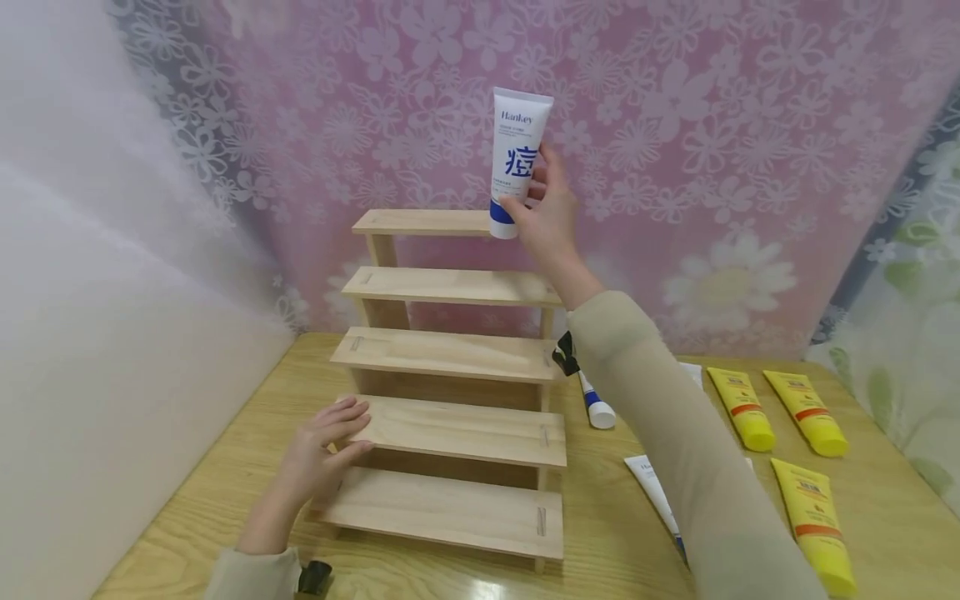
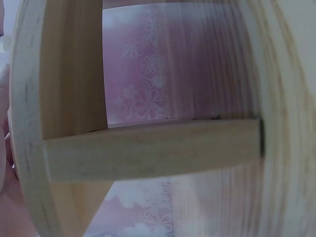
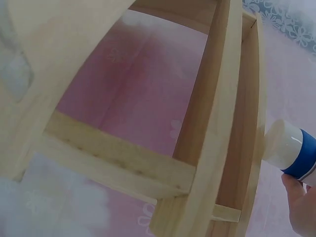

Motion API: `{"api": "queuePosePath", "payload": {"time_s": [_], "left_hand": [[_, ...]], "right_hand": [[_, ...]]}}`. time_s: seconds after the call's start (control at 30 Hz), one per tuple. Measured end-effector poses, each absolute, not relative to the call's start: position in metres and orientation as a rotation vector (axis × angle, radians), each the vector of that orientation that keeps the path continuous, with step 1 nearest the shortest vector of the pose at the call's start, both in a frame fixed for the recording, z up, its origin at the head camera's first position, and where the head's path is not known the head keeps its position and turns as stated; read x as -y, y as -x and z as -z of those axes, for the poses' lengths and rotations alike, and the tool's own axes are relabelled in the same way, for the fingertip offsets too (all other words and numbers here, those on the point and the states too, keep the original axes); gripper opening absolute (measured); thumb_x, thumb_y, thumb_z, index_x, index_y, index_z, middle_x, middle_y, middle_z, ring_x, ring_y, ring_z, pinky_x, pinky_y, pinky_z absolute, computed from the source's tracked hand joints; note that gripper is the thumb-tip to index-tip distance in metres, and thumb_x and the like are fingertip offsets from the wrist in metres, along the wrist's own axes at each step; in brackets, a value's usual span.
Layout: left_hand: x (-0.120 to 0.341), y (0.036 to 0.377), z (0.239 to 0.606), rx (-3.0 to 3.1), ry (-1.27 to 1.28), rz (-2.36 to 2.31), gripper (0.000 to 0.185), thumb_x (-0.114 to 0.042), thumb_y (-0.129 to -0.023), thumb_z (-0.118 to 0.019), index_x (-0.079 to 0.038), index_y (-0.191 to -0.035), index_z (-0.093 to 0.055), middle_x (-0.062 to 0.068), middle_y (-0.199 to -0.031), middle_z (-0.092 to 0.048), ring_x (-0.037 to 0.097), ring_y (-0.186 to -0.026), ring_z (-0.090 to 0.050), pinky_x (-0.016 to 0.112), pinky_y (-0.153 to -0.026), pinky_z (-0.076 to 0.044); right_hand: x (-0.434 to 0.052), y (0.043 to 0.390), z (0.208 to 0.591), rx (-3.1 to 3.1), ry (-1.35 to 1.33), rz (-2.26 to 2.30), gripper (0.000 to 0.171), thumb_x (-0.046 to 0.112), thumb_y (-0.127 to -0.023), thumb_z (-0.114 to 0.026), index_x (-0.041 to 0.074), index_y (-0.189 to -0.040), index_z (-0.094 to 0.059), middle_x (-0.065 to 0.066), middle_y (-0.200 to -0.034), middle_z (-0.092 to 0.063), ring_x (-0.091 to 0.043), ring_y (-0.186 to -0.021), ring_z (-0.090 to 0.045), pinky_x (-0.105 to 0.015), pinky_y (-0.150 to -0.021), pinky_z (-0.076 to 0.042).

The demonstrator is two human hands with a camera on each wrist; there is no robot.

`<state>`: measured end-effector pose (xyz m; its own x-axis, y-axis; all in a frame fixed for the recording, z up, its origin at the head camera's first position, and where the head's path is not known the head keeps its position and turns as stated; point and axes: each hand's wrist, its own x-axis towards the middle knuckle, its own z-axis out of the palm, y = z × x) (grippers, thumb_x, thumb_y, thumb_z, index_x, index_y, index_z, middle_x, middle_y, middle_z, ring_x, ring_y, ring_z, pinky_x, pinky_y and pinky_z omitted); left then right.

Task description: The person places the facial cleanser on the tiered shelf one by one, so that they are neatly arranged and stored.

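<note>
High over the right end of a stepped wooden stand (image 1: 450,354), my right hand (image 1: 551,212) holds a white and blue squeeze tube (image 1: 513,158) upright, cap down. Its thumb is at the front and its fingers are behind. The right wrist view shows the tube's white cap (image 3: 282,143) right at the edge of the top shelf. My left hand (image 1: 322,446) grips the left end of the second shelf from the bottom, fingers over the top and thumb at the front edge. In the left wrist view that hand (image 2: 12,197) shows only in part beside a board.
Several yellow tubes (image 1: 810,412) lie on the wooden table (image 1: 600,517) at the right. Partly hidden by my right sleeve are white and blue tubes (image 1: 596,404). A floral curtain (image 1: 675,167) hangs behind the stand, and a white wall (image 1: 112,292) stands left.
</note>
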<state>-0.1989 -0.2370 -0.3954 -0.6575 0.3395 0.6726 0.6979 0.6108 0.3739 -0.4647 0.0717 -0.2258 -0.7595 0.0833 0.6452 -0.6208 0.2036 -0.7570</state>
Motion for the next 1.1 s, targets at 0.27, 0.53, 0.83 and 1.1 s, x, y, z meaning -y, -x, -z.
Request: {"api": "queuePosePath", "payload": {"time_s": [0.27,0.53,0.83,1.1], "left_hand": [[0.237,0.201,0.399,2.231,0.836,0.863,0.035,-0.017,-0.062,-0.066,0.001,-0.091,-0.058,0.01,-0.101,-0.052,0.027,-0.1,-0.04,0.028,-0.088,-0.029],[0.236,0.201,0.396,2.257,0.831,0.876,0.036,-0.015,-0.062,-0.066,0.003,-0.092,-0.058,0.013,-0.101,-0.052,0.029,-0.1,-0.039,0.034,-0.087,-0.029],[0.225,0.186,0.378,2.275,0.805,0.921,0.034,-0.003,-0.058,-0.067,0.009,-0.088,-0.056,0.02,-0.098,-0.051,0.035,-0.098,-0.039,0.042,-0.085,-0.03],[0.235,0.197,0.392,2.272,0.813,0.879,0.036,-0.013,-0.06,-0.067,0.004,-0.091,-0.058,0.014,-0.101,-0.051,0.03,-0.101,-0.038,0.037,-0.087,-0.029]], "right_hand": [[-0.061,0.46,0.217,1.979,-0.506,-1.599,0.077,0.017,-0.061,-0.068,0.039,-0.118,-0.021,0.004,-0.109,-0.041,-0.013,-0.089,-0.047,-0.043,-0.061,-0.045],[-0.054,0.435,0.204,2.075,-0.524,-1.503,0.071,0.02,-0.067,-0.062,0.039,-0.118,-0.018,0.003,-0.113,-0.039,-0.013,-0.092,-0.045,-0.031,-0.075,-0.042],[-0.042,0.388,0.196,2.24,-0.49,-1.433,0.075,0.01,-0.069,-0.06,0.039,-0.121,-0.013,-0.003,-0.111,-0.042,-0.014,-0.096,-0.044,-0.028,-0.079,-0.039],[-0.037,0.373,0.192,2.32,-0.463,-1.352,0.071,0.012,-0.072,-0.057,0.033,-0.124,-0.012,-0.007,-0.107,-0.045,-0.014,-0.092,-0.045,-0.021,-0.076,-0.04]]}}
